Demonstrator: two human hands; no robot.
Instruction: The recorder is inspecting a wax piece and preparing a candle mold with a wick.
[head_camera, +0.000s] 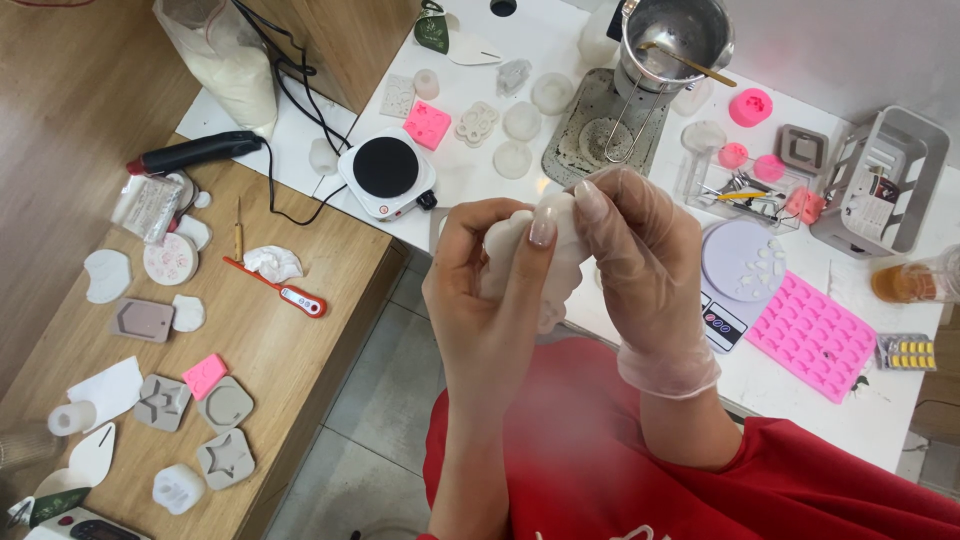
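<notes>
One view only, from a camera worn on the person's head, looking steeply down past the chest and lap. It sits close to the left hand and the gloved right hand, which fill the near centre. Farther off, the white table runs across the far side and right, with the metal pot at the far edge. The wooden table lies on the left, floor tiles between them.
</notes>
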